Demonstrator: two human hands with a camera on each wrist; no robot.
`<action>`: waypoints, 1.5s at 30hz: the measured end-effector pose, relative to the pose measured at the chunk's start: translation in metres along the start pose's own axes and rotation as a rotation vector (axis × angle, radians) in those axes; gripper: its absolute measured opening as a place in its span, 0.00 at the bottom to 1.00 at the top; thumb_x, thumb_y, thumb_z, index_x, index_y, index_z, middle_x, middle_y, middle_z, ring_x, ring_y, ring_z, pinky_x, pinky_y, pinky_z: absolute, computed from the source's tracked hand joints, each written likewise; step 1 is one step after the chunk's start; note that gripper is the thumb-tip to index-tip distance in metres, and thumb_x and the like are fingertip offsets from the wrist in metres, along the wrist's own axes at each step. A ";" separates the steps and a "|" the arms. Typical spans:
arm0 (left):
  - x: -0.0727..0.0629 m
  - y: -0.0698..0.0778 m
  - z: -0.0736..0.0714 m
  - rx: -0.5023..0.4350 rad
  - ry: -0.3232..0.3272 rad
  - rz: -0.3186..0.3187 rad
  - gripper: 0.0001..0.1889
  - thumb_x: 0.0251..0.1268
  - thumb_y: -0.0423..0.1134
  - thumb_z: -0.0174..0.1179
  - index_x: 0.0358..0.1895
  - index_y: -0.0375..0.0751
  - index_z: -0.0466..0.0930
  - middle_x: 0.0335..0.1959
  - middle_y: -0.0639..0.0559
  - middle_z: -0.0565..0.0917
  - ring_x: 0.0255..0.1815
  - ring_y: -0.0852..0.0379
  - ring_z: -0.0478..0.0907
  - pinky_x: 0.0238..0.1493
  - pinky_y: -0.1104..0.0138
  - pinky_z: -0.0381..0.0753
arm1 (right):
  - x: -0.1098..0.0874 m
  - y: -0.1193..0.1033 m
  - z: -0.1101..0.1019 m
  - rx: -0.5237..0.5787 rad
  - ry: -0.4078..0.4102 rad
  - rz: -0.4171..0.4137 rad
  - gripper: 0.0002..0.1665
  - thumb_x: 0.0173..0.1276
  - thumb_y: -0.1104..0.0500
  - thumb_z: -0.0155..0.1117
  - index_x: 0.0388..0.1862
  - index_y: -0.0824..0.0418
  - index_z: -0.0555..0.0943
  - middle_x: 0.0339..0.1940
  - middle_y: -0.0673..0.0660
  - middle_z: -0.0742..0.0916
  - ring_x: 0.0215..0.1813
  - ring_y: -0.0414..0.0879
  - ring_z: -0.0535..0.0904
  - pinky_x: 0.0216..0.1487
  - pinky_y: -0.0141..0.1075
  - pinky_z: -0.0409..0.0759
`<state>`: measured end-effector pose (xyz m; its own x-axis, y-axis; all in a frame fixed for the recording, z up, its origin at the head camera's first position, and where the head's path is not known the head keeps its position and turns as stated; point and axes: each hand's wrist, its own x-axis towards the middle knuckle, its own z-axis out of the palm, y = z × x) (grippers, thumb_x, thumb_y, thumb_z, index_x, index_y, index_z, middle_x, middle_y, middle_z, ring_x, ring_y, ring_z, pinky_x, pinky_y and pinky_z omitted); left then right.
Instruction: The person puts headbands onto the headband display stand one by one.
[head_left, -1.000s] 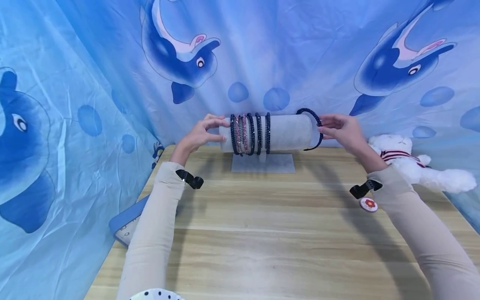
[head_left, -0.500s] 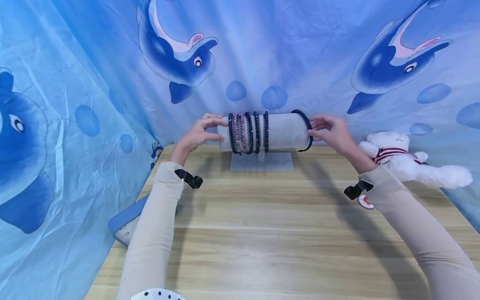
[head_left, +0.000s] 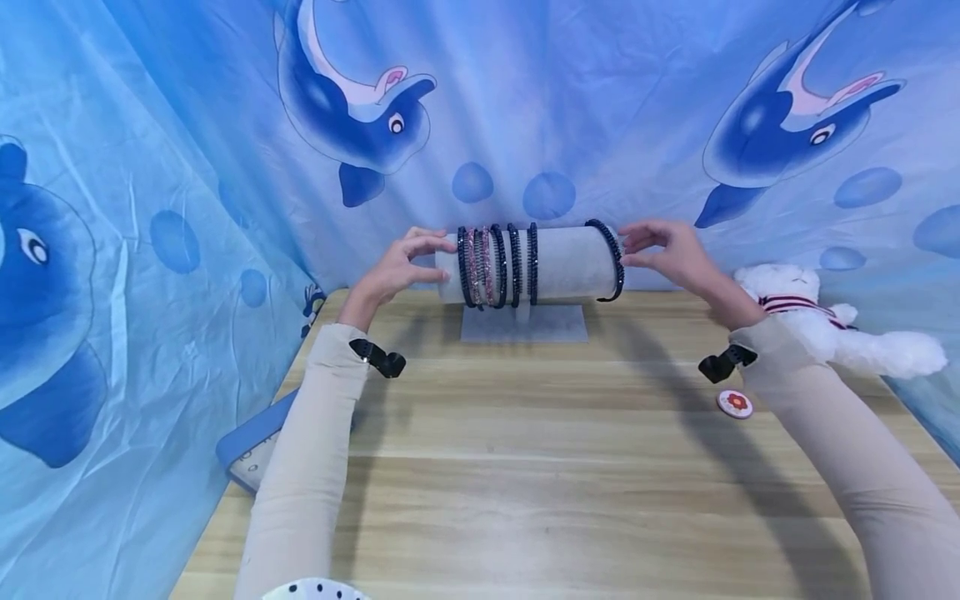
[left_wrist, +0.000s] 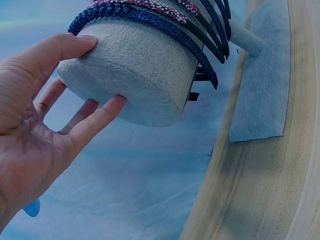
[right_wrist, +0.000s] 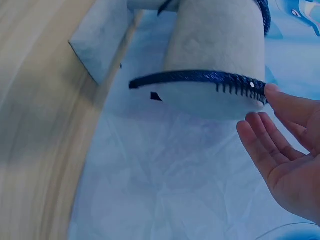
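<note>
A grey padded roll (head_left: 573, 262) lies level on a stand with a flat base (head_left: 558, 325). Several dark beaded headbands (head_left: 533, 265) and pink glittery headbands (head_left: 487, 267) are fitted around its left half. My left hand (head_left: 397, 268) holds the roll's left end, thumb on its side and fingertips on the end, as the left wrist view shows. A dark toothed headband (head_left: 617, 260) sits around the right end. Beside it is my right hand (head_left: 677, 252); in the right wrist view its thumb (right_wrist: 292, 106) touches the headband's edge while the other fingers stay apart from it.
A white plush toy (head_left: 795, 296) in a striped top lies at the table's right edge. A round flower badge (head_left: 735, 404) lies near the right forearm. Partly under the left arm is a blue-edged object (head_left: 255, 437). Blue dolphin-print cloth (head_left: 510, 100) hangs behind.
The dark headband has moved left from beyond the roll's right end onto it. My right hand went left with it, then shifted slightly right, its grip loosened. My left hand stays put.
</note>
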<state>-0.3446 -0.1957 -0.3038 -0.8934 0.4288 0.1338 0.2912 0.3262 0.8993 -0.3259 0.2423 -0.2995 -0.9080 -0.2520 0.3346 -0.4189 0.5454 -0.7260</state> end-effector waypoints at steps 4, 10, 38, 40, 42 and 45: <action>0.005 -0.008 -0.003 0.003 0.007 -0.007 0.25 0.60 0.27 0.69 0.63 0.34 0.78 0.78 0.43 0.61 0.76 0.41 0.59 0.78 0.46 0.62 | 0.007 -0.004 -0.007 -0.060 -0.056 0.005 0.26 0.67 0.67 0.70 0.64 0.67 0.79 0.59 0.71 0.84 0.59 0.51 0.83 0.45 0.16 0.77; 0.011 -0.024 -0.006 0.002 0.017 0.001 0.26 0.61 0.30 0.71 0.64 0.35 0.78 0.78 0.49 0.61 0.76 0.43 0.59 0.79 0.47 0.62 | 0.018 -0.007 -0.016 -0.102 -0.223 0.020 0.35 0.69 0.67 0.69 0.73 0.62 0.72 0.74 0.66 0.75 0.75 0.64 0.69 0.70 0.51 0.77; 0.012 -0.025 -0.005 0.000 0.032 0.022 0.24 0.60 0.30 0.71 0.60 0.39 0.81 0.75 0.49 0.64 0.73 0.46 0.63 0.78 0.44 0.64 | 0.029 -0.016 0.013 -0.144 -0.257 0.020 0.40 0.64 0.61 0.76 0.74 0.60 0.72 0.78 0.64 0.71 0.82 0.64 0.57 0.81 0.61 0.56; 0.012 -0.025 -0.005 0.009 0.031 0.014 0.24 0.60 0.31 0.71 0.61 0.39 0.81 0.75 0.50 0.64 0.73 0.46 0.63 0.77 0.45 0.65 | 0.030 -0.016 0.015 -0.147 -0.255 0.018 0.40 0.63 0.61 0.76 0.74 0.60 0.72 0.77 0.64 0.72 0.82 0.63 0.58 0.81 0.61 0.57; 0.012 -0.025 -0.005 0.013 0.030 0.013 0.24 0.60 0.31 0.71 0.61 0.39 0.81 0.75 0.50 0.64 0.74 0.46 0.63 0.77 0.45 0.65 | 0.030 -0.016 0.017 -0.156 -0.247 0.018 0.40 0.63 0.60 0.76 0.74 0.58 0.73 0.77 0.63 0.72 0.82 0.63 0.58 0.81 0.61 0.57; 0.013 -0.026 -0.005 0.012 0.031 0.020 0.24 0.60 0.31 0.71 0.61 0.39 0.81 0.75 0.51 0.65 0.74 0.46 0.62 0.78 0.44 0.63 | 0.031 -0.017 0.019 -0.163 -0.238 0.013 0.40 0.63 0.60 0.77 0.74 0.57 0.73 0.77 0.63 0.73 0.82 0.62 0.59 0.80 0.61 0.58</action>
<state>-0.3654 -0.2028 -0.3234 -0.8974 0.4093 0.1647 0.3131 0.3278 0.8914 -0.3468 0.2096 -0.2885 -0.8959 -0.4139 0.1614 -0.4190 0.6664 -0.6167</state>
